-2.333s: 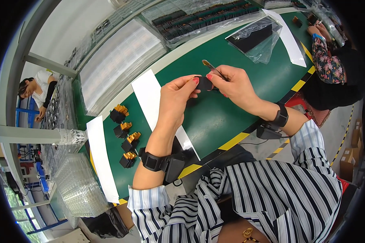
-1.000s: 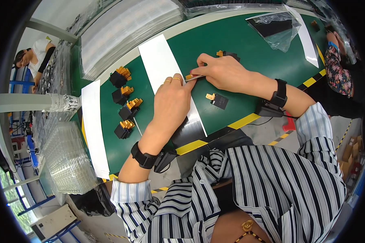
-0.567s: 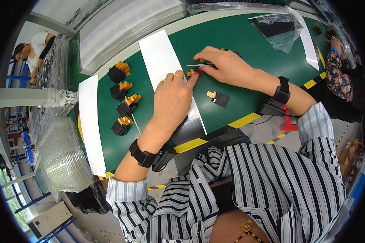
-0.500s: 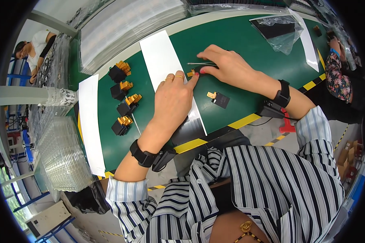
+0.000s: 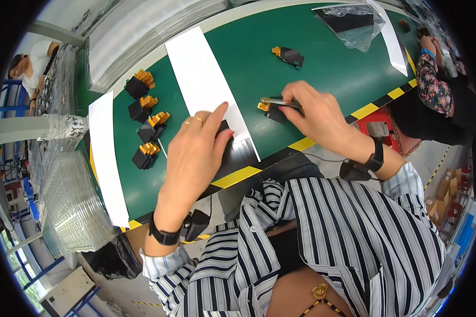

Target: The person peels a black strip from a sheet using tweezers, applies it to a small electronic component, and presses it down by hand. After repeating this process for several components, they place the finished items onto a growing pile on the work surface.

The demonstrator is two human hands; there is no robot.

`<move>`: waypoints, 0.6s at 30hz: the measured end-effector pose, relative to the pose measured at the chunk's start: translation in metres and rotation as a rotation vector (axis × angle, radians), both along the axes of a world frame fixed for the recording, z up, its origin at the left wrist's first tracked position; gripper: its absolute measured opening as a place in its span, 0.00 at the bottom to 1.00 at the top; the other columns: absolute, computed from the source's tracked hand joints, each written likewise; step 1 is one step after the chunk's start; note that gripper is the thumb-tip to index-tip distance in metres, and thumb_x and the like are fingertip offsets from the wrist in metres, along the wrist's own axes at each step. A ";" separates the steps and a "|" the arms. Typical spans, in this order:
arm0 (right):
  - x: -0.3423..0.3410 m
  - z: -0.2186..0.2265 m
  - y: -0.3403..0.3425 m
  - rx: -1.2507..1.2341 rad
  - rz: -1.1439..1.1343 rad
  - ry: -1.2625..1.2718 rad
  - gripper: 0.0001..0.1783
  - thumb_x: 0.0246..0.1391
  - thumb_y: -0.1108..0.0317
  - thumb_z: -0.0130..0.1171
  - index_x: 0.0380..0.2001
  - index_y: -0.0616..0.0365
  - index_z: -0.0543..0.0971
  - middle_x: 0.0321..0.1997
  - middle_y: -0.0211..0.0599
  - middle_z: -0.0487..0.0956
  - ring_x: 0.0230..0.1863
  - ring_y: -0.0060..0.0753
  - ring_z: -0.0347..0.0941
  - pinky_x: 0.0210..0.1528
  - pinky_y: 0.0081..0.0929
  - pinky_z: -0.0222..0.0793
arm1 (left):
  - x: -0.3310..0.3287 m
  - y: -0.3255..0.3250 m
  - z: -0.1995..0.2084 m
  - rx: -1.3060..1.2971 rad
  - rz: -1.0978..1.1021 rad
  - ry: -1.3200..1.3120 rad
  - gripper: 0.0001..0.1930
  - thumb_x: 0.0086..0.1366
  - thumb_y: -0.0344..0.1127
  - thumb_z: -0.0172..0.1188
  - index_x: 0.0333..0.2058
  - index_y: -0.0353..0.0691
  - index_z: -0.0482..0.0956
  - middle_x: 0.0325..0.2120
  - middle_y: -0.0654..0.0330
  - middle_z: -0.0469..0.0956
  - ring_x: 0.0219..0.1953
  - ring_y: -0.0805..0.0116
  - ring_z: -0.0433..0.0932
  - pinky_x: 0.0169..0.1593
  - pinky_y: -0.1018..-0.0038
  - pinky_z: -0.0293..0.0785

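Note:
My right hand (image 5: pixel 318 113) is closed on slim metal tweezers (image 5: pixel 272 101). Their tips lie over the gold end of a small flat black part (image 5: pixel 275 114), partly covered by my fingers. My left hand (image 5: pixel 191 150) holds nothing; index finger and thumb are apart above the edge of a long white strip (image 5: pixel 195 68) and a dark glossy sheet (image 5: pixel 237 157). Farther back on the green table lies another black part with a gold-coloured tab (image 5: pixel 290 56). To the left stand several small stacks of such parts, one of them a black-and-gold stack (image 5: pixel 140 111).
A second white strip (image 5: pixel 108 158) borders the table's left end. A clear bag with a black sheet (image 5: pixel 349 24) lies at the far right. Stacked clear trays (image 5: pixel 76 206) stand at left. A co-worker's arm (image 5: pixel 432 79) is at right; another person (image 5: pixel 37 68) is at far left.
My left hand has pulled back to the left and its fingers have spread. My right hand has come nearer with the tweezers, over the closer black part; the farther part now shows uncovered.

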State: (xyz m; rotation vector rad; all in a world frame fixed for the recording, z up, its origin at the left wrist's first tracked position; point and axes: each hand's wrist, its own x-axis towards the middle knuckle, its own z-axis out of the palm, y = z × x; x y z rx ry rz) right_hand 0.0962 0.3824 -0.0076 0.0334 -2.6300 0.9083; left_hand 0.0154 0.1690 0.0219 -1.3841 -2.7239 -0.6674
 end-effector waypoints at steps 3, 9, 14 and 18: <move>0.005 0.003 -0.002 -0.092 -0.058 -0.151 0.10 0.41 0.70 0.60 0.26 0.61 0.70 0.23 0.36 0.71 0.19 0.38 0.68 0.22 0.28 0.63 | 0.013 -0.002 -0.004 0.027 -0.003 -0.042 0.18 0.51 0.31 0.58 0.42 0.38 0.71 0.30 0.56 0.71 0.32 0.60 0.71 0.33 0.70 0.69; 0.011 -0.013 -0.010 0.021 -0.074 -0.056 0.13 0.40 0.68 0.61 0.29 0.61 0.71 0.29 0.38 0.71 0.23 0.42 0.69 0.24 0.31 0.64 | 0.030 0.013 -0.018 0.068 -0.037 -0.072 0.16 0.49 0.30 0.59 0.39 0.37 0.71 0.28 0.56 0.70 0.32 0.60 0.71 0.34 0.70 0.69; 0.011 -0.006 -0.016 0.086 -0.094 -0.075 0.15 0.39 0.67 0.62 0.30 0.62 0.72 0.32 0.39 0.71 0.26 0.43 0.70 0.26 0.31 0.65 | 0.032 0.018 -0.022 0.032 -0.039 -0.061 0.17 0.48 0.30 0.60 0.39 0.37 0.71 0.27 0.57 0.69 0.33 0.60 0.70 0.34 0.71 0.69; 0.009 -0.001 -0.012 0.064 -0.054 -0.168 0.16 0.38 0.69 0.62 0.33 0.61 0.72 0.33 0.38 0.71 0.28 0.44 0.70 0.29 0.31 0.66 | 0.029 0.016 -0.020 0.061 -0.050 -0.063 0.18 0.47 0.31 0.61 0.40 0.37 0.71 0.27 0.57 0.69 0.34 0.60 0.70 0.34 0.70 0.69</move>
